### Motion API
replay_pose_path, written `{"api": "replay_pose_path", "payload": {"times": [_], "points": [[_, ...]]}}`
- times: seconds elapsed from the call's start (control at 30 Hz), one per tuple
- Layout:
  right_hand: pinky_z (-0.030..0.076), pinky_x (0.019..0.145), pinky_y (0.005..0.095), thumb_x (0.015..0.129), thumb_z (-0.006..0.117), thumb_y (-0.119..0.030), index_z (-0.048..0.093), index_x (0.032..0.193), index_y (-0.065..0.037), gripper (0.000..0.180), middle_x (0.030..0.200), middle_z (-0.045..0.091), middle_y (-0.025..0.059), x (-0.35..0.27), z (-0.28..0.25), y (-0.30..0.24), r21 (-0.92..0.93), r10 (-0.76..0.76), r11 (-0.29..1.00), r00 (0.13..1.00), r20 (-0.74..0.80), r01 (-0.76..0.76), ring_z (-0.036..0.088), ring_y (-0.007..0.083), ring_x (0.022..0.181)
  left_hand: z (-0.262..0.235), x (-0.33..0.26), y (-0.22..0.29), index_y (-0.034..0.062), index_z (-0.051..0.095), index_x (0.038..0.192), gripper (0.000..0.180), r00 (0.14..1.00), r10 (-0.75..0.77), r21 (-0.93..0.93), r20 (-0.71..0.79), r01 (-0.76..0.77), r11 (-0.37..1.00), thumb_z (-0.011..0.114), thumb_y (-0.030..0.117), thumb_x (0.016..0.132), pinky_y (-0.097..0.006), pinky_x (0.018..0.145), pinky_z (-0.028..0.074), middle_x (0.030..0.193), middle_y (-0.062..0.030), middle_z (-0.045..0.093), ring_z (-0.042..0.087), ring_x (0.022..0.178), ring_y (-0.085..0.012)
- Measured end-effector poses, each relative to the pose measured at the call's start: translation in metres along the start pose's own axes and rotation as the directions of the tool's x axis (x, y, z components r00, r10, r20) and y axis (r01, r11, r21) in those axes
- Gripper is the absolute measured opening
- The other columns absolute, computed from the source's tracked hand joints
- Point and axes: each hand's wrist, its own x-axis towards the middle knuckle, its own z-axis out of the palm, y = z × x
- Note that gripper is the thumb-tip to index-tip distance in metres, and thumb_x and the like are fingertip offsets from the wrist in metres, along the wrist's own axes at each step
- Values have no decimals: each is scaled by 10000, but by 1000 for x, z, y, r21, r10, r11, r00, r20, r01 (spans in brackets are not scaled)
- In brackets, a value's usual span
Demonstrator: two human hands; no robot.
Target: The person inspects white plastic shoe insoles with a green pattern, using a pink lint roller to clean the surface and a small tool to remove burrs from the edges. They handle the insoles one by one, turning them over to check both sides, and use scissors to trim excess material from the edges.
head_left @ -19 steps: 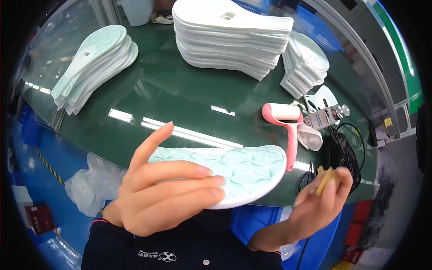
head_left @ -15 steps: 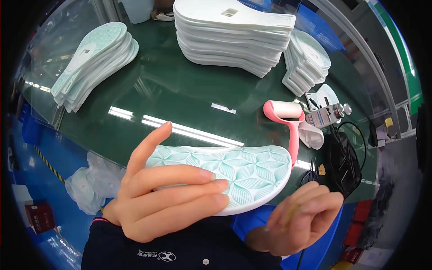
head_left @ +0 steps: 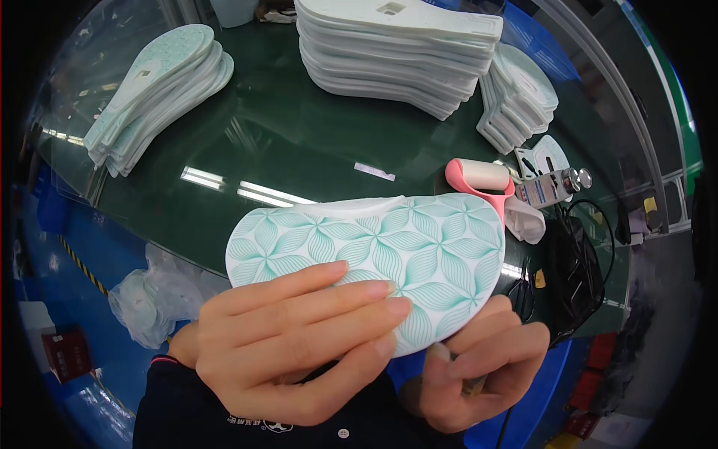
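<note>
A rounded white panel (head_left: 366,243) printed with green leaf-like petals is tilted up in front of me. My left hand (head_left: 299,340) grips it from the near side, its long fingers lying across the printed face and the thumb hidden. At the panel's lower right rim is my right hand (head_left: 482,367), its fingers curled and the thumb pressed to the forefinger. What those fingers pinch, if anything, is too small to tell. Just behind the panel's right end lies a pink-framed roller (head_left: 482,176) with a white cylinder, its handle mostly covered by the panel.
Stacks of similar white pieces stand at the back left (head_left: 161,97), back middle (head_left: 389,60) and back right (head_left: 516,97) of the dark green table (head_left: 299,150). A metal-capped bottle (head_left: 550,187), a crumpled white cloth (head_left: 525,219) and a black bag (head_left: 576,277) lie on the right.
The panel has been raised and turned more face-on, showing more of its pattern. My left forefinger has come down onto it. My right hand has moved left to the panel's rim.
</note>
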Motion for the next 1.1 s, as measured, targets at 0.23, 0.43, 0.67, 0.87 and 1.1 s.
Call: {"api": "replay_pose_path", "payload": {"times": [0.23, 0.43, 0.67, 0.87, 1.1], "points": [[390, 507, 222, 512, 642, 156, 545, 799, 25, 330, 596, 528, 83, -4, 5, 5, 104, -17, 994, 1000, 8, 16, 526, 154, 544, 1, 1, -3, -11, 521, 904, 201, 999, 15, -58, 50, -12, 998, 584, 38, 720, -403, 638, 536, 831, -200, 622, 634, 735, -292], [383, 591, 220, 510, 643, 151, 553, 776, 9, 314, 659, 552, 72, -7, 6, 6, 128, 72, 990, 995, -71, -62, 505, 142, 612, 4, -2, -7, -21, 522, 901, 191, 1000, 20, -46, 17, -19, 999, 572, 41, 728, -390, 618, 542, 820, -208, 620, 634, 721, -298], [382, 607, 223, 538, 648, 139, 527, 792, -18, 322, 671, 536, 50, -6, -3, 6, 72, 95, 993, 993, -67, -90, 489, 144, 626, 7, -3, -7, -24, 526, 886, 181, 998, 67, -47, 12, -67, 997, 568, 42, 723, -386, 608, 543, 820, -216, 618, 634, 709, -296], [380, 606, 229, 540, 622, 148, 514, 791, -20, 320, 666, 531, 50, -4, -2, 6, 93, 88, 992, 996, 11, -89, 479, 142, 627, 6, -2, -6, -27, 530, 885, 190, 997, 73, -55, 26, -72, 996, 574, 42, 713, -384, 607, 542, 813, -212, 621, 635, 705, -292], [375, 608, 220, 554, 634, 135, 503, 783, -33, 313, 667, 534, 47, -3, -4, 9, 99, 94, 990, 992, 88, -103, 473, 140, 604, 7, -4, -9, -25, 532, 892, 202, 996, 76, -48, 38, -74, 996, 580, 57, 715, -386, 623, 540, 823, -209, 621, 635, 726, -290]]}}
